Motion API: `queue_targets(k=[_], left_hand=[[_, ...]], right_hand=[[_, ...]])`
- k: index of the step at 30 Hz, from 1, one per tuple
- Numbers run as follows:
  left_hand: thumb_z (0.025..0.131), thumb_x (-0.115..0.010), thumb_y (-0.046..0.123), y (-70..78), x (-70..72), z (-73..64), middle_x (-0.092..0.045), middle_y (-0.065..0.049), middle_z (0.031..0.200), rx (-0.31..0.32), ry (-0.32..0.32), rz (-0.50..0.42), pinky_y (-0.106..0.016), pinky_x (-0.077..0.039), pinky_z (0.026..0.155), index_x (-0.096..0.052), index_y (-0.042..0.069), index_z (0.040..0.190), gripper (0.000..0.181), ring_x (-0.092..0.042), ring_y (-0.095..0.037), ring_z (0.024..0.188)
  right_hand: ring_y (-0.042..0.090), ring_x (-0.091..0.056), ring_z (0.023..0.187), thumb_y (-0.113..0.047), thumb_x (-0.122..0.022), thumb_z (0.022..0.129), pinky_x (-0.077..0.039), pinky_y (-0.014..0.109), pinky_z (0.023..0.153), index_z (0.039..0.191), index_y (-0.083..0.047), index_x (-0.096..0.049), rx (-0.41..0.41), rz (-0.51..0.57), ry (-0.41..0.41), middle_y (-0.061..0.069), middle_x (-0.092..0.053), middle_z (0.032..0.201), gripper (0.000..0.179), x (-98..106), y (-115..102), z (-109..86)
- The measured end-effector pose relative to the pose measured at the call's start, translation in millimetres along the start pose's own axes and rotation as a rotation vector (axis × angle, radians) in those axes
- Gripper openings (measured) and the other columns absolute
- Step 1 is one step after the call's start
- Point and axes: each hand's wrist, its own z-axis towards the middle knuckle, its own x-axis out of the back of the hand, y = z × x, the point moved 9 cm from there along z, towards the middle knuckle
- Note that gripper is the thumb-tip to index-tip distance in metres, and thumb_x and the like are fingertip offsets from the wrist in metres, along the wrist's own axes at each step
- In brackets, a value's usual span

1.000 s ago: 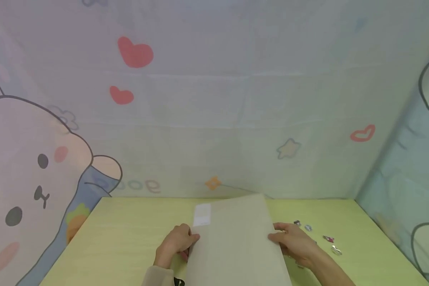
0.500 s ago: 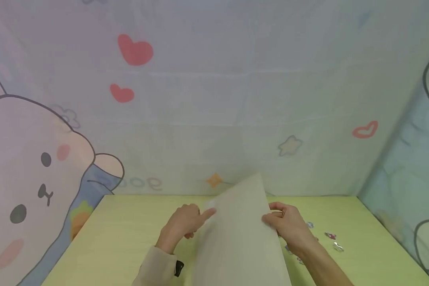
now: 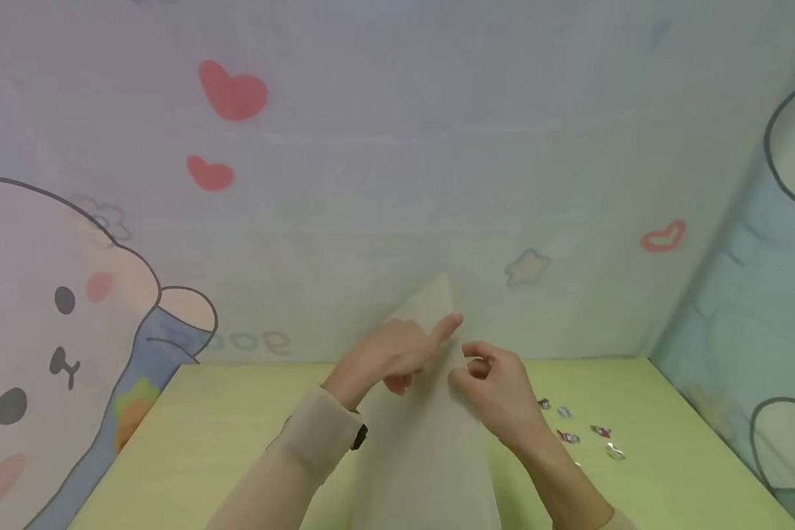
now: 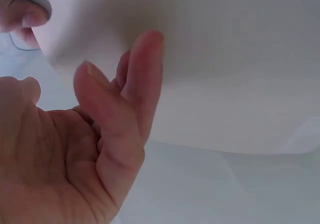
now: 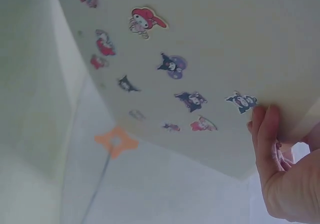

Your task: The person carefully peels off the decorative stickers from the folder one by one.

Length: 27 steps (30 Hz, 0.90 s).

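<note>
Yellow table [image 3: 225, 412]; pale sheet [image 3: 424, 464], long axis forward, far corner up; right grip [image 3: 500, 391] pinching edge, left grip [image 3: 392, 349] loosely uncurled.

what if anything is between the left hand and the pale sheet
Nothing visible: the left hand is right in front of the pale sheet, though contact is hard to tell. The right hand pinches the sheet's edge, off to one side.
</note>
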Motion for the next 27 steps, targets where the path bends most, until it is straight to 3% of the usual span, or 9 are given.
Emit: queue_targets(k=[6, 11, 14, 17, 21, 24, 27], left_hand=[[0.086, -0.028, 0.083, 9.8, 13.0, -5.1, -0.053, -0.007, 0.05, 0.042, -0.006, 0.051, -0.038, -0.052, 0.055, -0.049, 0.013, 0.053, 0.08, -0.06, -0.027, 0.046], [0.095, -0.042, 0.05, 17.4, 26.9, -6.9, -0.053, -0.006, 0.048, 0.023, -0.004, 0.095, -0.036, -0.052, 0.053, -0.05, 0.011, 0.052, 0.058, -0.06, -0.024, 0.044], [0.092, -0.043, 0.033, 21.3, 35.1, -8.5, -0.053, -0.005, 0.048, 0.014, -0.001, 0.118, -0.032, -0.049, 0.047, -0.05, 0.011, 0.053, 0.044, -0.062, -0.025, 0.045], [0.095, -0.042, 0.027, 25.3, 41.0, -11.0, -0.052, -0.005, 0.047, -0.011, -0.002, 0.14, -0.029, -0.046, 0.043, -0.05, 0.011, 0.054, 0.045, -0.062, -0.024, 0.044], [0.098, -0.041, 0.024, 22.9, 49.7, -17.3, -0.051, -0.005, 0.048, -0.022, -0.007, 0.115, -0.029, -0.045, 0.047, -0.054, 0.009, 0.06, 0.043, -0.057, -0.023, 0.041], [0.099, -0.04, 0.023, 17.5, 58.5, -22.7, -0.053, -0.007, 0.054, -0.026, -0.009, 0.06, -0.032, -0.049, 0.057, -0.057, 0.006, 0.068, 0.039, -0.058, -0.024, 0.043], [0.099, -0.037, 0.023, 13.9, 68.0, -26.8, -0.059, -0.011, 0.059, -0.062, -0.004, 0.029, -0.034, -0.051, 0.067, -0.058, 0.004, 0.074, 0.038, -0.061, -0.025, 0.047]], right_hand=[[0.017, -0.055, 0.063, 0.003, -0.058, 0.079, -0.046, 0.027, 0.06, 0.114, 0.005, -0.065, 0.101, -0.064, 0.037, 0.004, -0.058, 0.065, 0.036, -10, -23, -2.1], [0.015, -0.053, 0.057, 0.006, -0.058, 0.078, -0.045, 0.025, 0.058, 0.112, 0.006, -0.067, 0.166, -0.08, 0.054, 0.003, -0.059, 0.064, 0.035, -15, -38, -6.0], [0.014, -0.052, 0.056, 0.006, -0.058, 0.078, -0.044, 0.024, 0.054, 0.111, 0.005, -0.069, 0.191, -0.088, 0.059, 0.002, -0.06, 0.064, 0.034, -18, -47, -7.6], [0.013, -0.053, 0.057, 0.004, -0.059, 0.08, -0.043, 0.024, 0.052, 0.108, 0.002, -0.071, 0.217, -0.108, 0.056, 0.001, -0.061, 0.065, 0.03, -21, -56, -9.1], [0.014, -0.059, 0.057, -0.013, -0.063, 0.093, -0.05, 0.027, 0.055, 0.107, -0.005, -0.072, 0.215, -0.079, -0.035, 0.001, -0.067, 0.074, 0.018, -28, -64, -11.2], [0.019, -0.066, 0.063, -0.033, -0.059, 0.099, -0.055, 0.034, 0.063, 0.107, -0.007, -0.072, 0.169, -0.009, -0.11, 0.005, -0.071, 0.089, 0.03, -29, -58, -10.1], [0.022, -0.069, 0.076, -0.041, -0.054, 0.1, -0.057, 0.038, 0.069, 0.111, -0.005, -0.07, 0.129, 0.015, -0.119, 0.01, -0.07, 0.106, 0.041, -22, -44, -3.2]])
